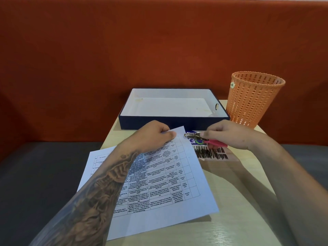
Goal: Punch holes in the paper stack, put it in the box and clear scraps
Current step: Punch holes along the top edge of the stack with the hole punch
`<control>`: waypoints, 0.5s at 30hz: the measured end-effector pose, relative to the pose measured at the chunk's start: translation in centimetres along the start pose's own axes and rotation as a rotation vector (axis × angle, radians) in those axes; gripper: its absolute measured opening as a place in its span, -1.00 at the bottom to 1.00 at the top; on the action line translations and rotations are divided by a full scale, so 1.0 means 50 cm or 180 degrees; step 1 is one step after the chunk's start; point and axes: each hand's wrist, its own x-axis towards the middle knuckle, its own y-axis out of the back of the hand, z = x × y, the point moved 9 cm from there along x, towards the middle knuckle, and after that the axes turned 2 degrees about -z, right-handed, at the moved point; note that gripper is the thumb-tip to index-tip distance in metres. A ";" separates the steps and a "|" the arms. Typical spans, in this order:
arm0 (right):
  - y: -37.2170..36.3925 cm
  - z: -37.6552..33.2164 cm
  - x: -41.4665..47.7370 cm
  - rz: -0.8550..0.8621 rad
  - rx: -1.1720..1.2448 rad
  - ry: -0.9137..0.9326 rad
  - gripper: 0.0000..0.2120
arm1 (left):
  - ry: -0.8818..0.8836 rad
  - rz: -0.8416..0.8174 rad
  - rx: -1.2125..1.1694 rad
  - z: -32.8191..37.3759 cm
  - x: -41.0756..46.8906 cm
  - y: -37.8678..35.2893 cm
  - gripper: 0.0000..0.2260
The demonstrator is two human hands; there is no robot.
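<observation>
Head view: the left hand (pixel 156 134) pinches the far corner of the paper stack (pixel 165 180) between thumb and fingers and lifts that corner slightly off the table (pixel 230 210), while the rest of the sheets lie flat, angled across the near left part of the tabletop. Raising the corner likely serves to offer a free edge to the tool. The right hand (pixel 229 134) is closed around a hole punch (pixel 200 136) with pink handles, its metal head pointing left toward the lifted corner. The head sits just beside the paper's corner but apart from it; no sheet is between the metal parts yet, so the punching appears not to have begun at this spot. Whether the punch is squeezed or relaxed cannot be told. Under the punch lies a printed label or card (pixel 211 153) with dark scribbles.

Beyond the hands, the dark blue box (pixel 174 124) stands open with a white, bare interior, its near wall close behind the paper's raised corner, presumably kept there so the stack can slide straight in. To its right an orange mesh basket (pixel 253 100) stands upright at the table's far right corner, probably meant for scraps. No scraps are visible on the table.
</observation>
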 end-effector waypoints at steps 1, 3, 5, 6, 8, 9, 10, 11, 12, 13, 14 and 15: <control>0.000 -0.001 -0.001 0.0011 -0.0008 -0.0004 -0.63 | -0.0007 0.0003 -0.0002 0.001 0.000 0.000 -0.63; 0.000 -0.002 0.000 0.0027 -0.0017 -0.0030 -0.59 | 0.0001 -0.0019 -0.0030 0.003 0.000 -0.003 -0.64; 0.000 0.001 0.000 0.0036 -0.0038 -0.0099 -0.55 | 0.0033 -0.0061 -0.0050 0.005 -0.002 -0.008 -0.67; -0.001 0.003 0.001 0.0033 -0.0065 -0.0117 -0.54 | 0.0047 -0.0076 -0.0051 0.005 -0.003 -0.010 -0.67; -0.002 0.006 0.003 0.0012 -0.0117 -0.0140 -0.51 | 0.0050 -0.0087 -0.0041 0.008 -0.004 -0.011 -0.67; -0.003 0.006 0.003 0.0000 -0.0126 -0.0158 -0.49 | 0.0042 -0.0086 -0.0036 0.008 -0.004 -0.010 -0.67; -0.003 0.007 0.004 -0.0004 -0.0128 -0.0179 -0.47 | 0.0037 -0.0086 -0.0030 0.009 -0.005 -0.010 -0.66; -0.003 0.008 0.004 -0.0006 -0.0136 -0.0200 -0.45 | 0.0038 -0.0087 -0.0019 0.009 -0.005 -0.010 -0.66; -0.003 0.009 0.005 -0.0010 -0.0157 -0.0220 -0.44 | 0.0045 -0.0092 -0.0002 0.008 -0.005 -0.010 -0.65; -0.004 0.010 0.005 -0.0013 -0.0182 -0.0234 -0.42 | 0.0047 -0.0100 0.0016 0.006 -0.005 -0.011 -0.65; -0.004 0.010 0.006 -0.0015 -0.0215 -0.0241 -0.42 | 0.0047 -0.0107 0.0032 0.006 -0.005 -0.012 -0.65; -0.004 0.011 0.006 -0.0017 -0.0252 -0.0243 -0.41 | 0.0041 -0.0106 0.0043 0.006 -0.005 -0.012 -0.64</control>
